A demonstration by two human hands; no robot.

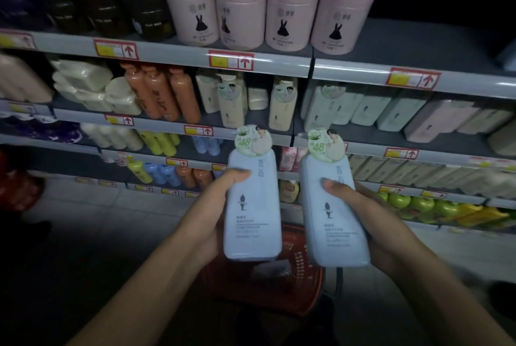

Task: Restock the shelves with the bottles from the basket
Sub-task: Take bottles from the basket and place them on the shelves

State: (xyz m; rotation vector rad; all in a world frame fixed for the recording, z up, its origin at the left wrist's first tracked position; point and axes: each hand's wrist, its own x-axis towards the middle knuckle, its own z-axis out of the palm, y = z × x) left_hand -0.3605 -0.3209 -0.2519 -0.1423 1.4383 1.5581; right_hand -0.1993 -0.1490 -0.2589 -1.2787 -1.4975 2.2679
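Item 1. Left bottle (252, 206): pale blue, flat-sided, upright, round green-and-white tag at the neck. Held in the left hand (216, 206), thumb across the front face near the upper third, fingers hidden behind the body; grip closed around the bottle. Forearm rises from the lower left corner of the view.

Item 2. Right bottle (333, 211): same type, tilted slightly, top leaning left. Held in the right hand (360, 214), thumb pressed on the front face, palm cupping the right edge; grip closed around the bottle. Forearm enters from the lower right corner.

Placement: the two bottles stand side by side with a narrow gap between them, in the air in front of the shelves (251, 133), not touching any shelf edge.

Item 3. Basket (293, 284): red, on the floor directly beneath the bottles, mostly hidden by them and the hands; contents cannot be made out.

Item 4. Shelving: grey front edges with red-and-yellow price labels (231, 60). Top shelf carries pink canisters (290, 13), with bare shelf to their right. The second shelf holds orange bottles (164, 91), cream bottles (282, 105) with open gaps between them, and pale green bottles (349, 108) right of the upright divider. Lower rows are closely filled; green apple-shaped containers (418, 203) sit at the lower right.

Open room: dim floor (83, 234) at the left, in front of the lowest shelf edge.
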